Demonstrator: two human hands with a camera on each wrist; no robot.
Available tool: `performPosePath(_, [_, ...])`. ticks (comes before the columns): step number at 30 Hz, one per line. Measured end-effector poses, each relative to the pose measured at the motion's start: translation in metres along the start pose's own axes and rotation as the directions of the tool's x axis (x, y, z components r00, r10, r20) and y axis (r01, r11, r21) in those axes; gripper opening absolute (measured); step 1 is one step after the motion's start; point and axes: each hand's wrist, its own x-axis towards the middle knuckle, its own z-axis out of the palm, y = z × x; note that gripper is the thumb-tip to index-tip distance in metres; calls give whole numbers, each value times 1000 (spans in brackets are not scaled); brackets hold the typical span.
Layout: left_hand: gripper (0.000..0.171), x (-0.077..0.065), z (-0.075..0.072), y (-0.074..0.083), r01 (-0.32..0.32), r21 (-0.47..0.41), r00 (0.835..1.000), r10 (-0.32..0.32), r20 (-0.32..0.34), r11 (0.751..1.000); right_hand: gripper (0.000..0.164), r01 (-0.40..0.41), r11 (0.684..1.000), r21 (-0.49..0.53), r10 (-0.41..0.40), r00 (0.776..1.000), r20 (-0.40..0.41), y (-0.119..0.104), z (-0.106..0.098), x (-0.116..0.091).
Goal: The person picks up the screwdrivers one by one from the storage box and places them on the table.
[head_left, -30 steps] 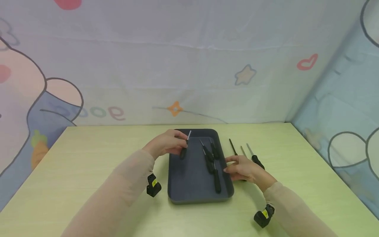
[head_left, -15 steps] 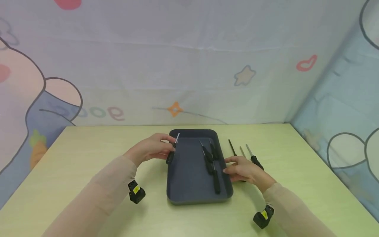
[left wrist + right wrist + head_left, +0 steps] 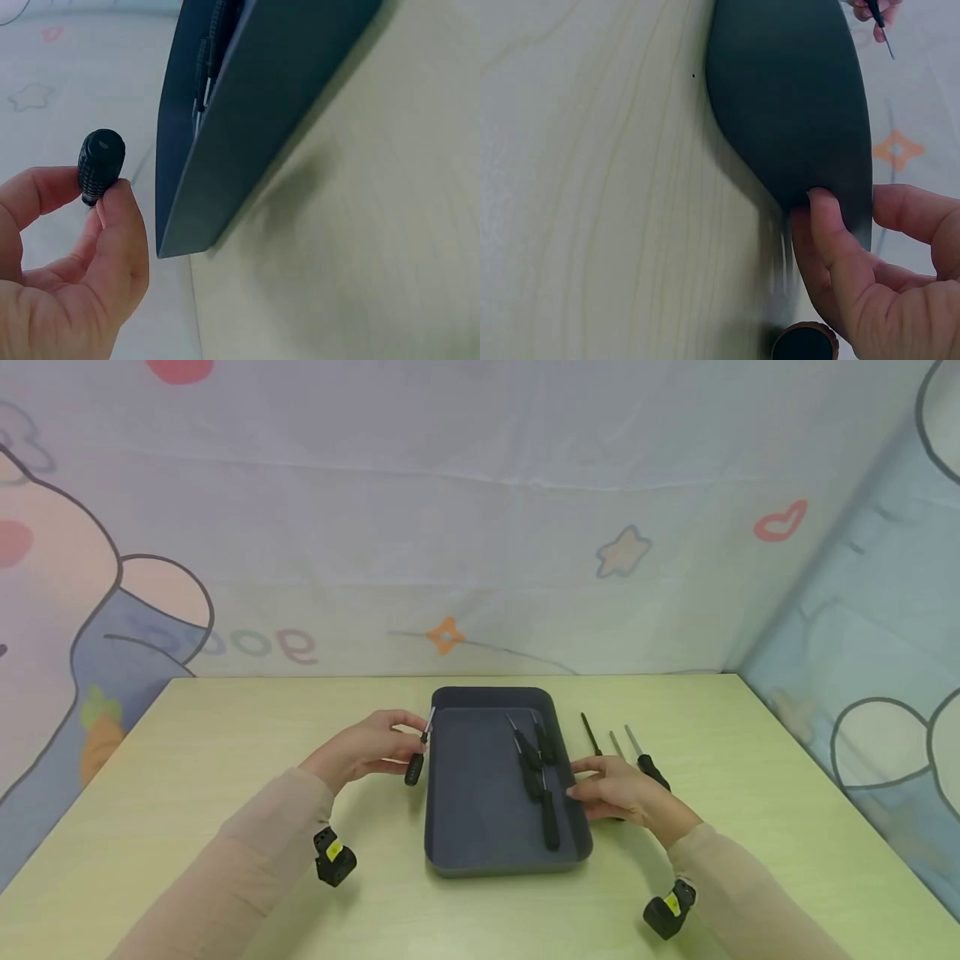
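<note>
My left hand [image 3: 375,748] pinches a screwdriver [image 3: 414,769] just outside the left rim of the dark grey tray [image 3: 480,827]. Its shaft points up and away; in the left wrist view the black ribbed handle [image 3: 101,165] faces the camera between thumb and fingers. At the tray's right side, my right hand [image 3: 618,787] holds the rim, with one digit on the outer wall and another at the rim in the right wrist view. Several black-handled screwdrivers [image 3: 551,822] lie along the right half inside the tray.
Right of the tray lie more screwdrivers: one with a black handle [image 3: 653,771], one with a dark shaft [image 3: 589,731] and one with a thin shaft [image 3: 616,743], partly hidden by my right hand. A printed cloth [image 3: 510,543] stands behind the pale wooden table [image 3: 262,727].
My left hand has moved left and slightly nearer, carrying the screwdriver from above the tray to outside its left rim. The right hand and the tray stay in place.
</note>
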Motion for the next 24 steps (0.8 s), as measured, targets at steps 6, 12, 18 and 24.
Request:
performPosePath(6, [40, 4, -2, -8, -3, 13, 1000, 3, -22, 1000, 62, -4, 1000, 11, 4, 1000, -5, 0, -1, -1])
performPosePath(12, [40, 8, -4, -17, 22, -10, 998, -22, -55, 1000, 62, -2, 1000, 27, 2, 1000, 1, 0, -1, -1])
performPosePath(18, [39, 11, -5, -24, 35, -47, 996, -39, -81, 998, 61, 2, 1000, 24, -2, 1000, -1, -1, 1, -1])
performPosePath(24, [39, 15, -7, -30, 38, -80, 995, -45, -88, 996, 61, 1, 1000, 22, -1, 1000, 0, -1, 1, -1])
